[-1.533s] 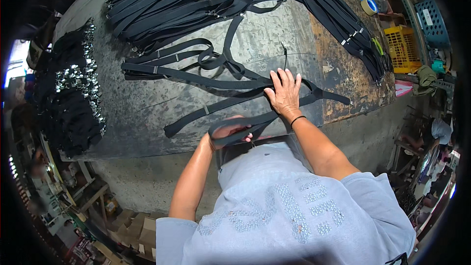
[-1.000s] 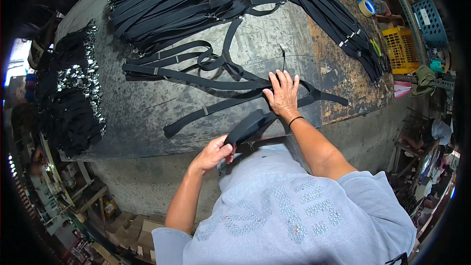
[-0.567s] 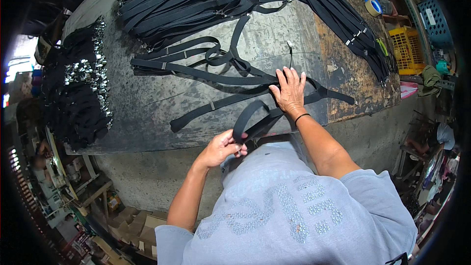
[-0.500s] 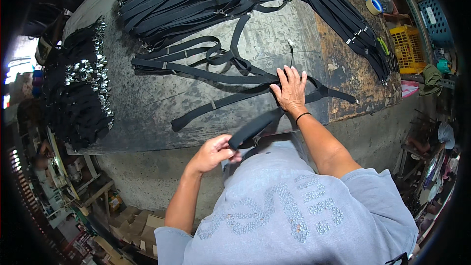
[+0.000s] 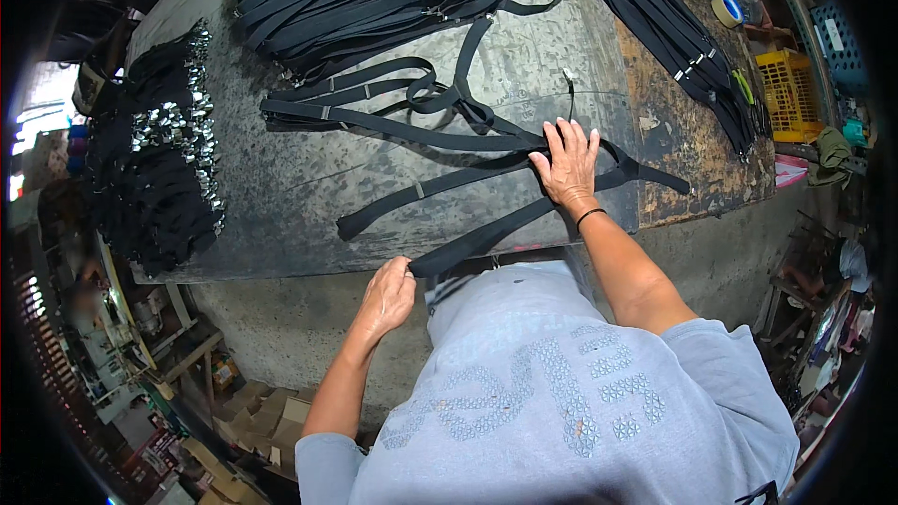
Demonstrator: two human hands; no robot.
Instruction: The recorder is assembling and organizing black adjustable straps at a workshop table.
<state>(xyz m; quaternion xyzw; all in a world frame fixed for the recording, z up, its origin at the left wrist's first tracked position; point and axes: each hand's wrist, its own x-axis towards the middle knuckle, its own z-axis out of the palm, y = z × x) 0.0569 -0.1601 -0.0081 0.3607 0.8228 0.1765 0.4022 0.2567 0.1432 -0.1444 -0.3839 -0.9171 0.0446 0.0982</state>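
My left hand (image 5: 385, 298) is closed on the end of a black elastic strap (image 5: 482, 233), just off the table's near edge. That strap runs taut from it to my right hand (image 5: 570, 168). The right hand lies flat with fingers stretched, pressing down where the straps of a pair of black suspenders (image 5: 629, 171) meet. Another strap (image 5: 412, 194) with a metal slide lies loose between the two hands and the back. Farther off, more suspenders (image 5: 393, 142) lie in loops. Just beyond my right fingers is a thin dark cord with a pale tip (image 5: 569, 77).
A thick pile of black suspenders (image 5: 374, 9) covers the table's far side, with a bundle (image 5: 687, 51) at right. Black straps with shiny metal clips (image 5: 154, 150) are heaped at left. Tape (image 5: 725, 5), green-handled snips (image 5: 743, 86) and a yellow crate (image 5: 788, 93) are at right.
My left hand has moved left and drawn the strap straight; before, it was slack and bent upward. The right hand stays pressed on the straps. The whole view has shifted slightly.
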